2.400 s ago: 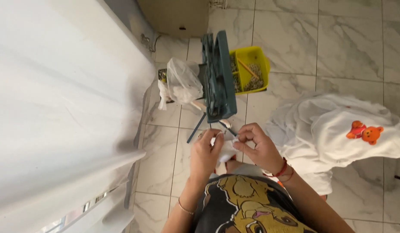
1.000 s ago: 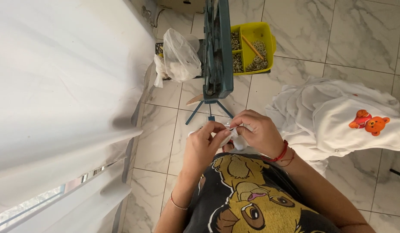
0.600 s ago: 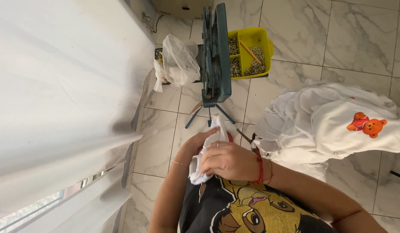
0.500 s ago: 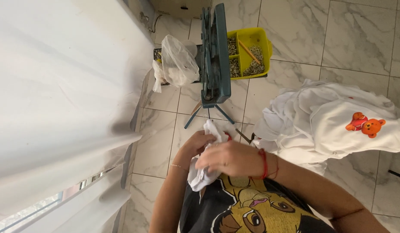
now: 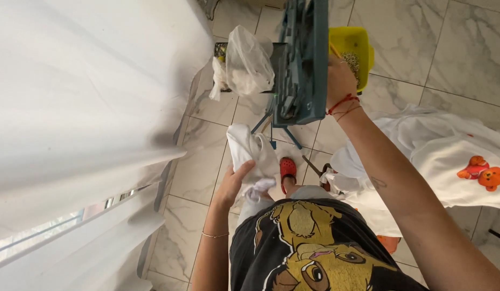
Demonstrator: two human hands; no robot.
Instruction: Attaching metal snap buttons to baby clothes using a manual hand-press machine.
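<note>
I see the left hand (image 5: 235, 183) holding a bunched white cloth (image 5: 251, 156). The right hand (image 5: 340, 81) reaches by the yellow bin (image 5: 363, 46); I cannot tell its grip.

Black T-shirt (image 5: 314, 253) printed with a yellow cartoon lion, red string bracelets (image 5: 343, 103) on the right wrist, thin bracelet (image 5: 215, 235) on the left, red clog (image 5: 287, 168).

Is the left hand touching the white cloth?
Touching. The head view shows the left hand with thumb and fingers closed around the bunched white cloth.
</note>
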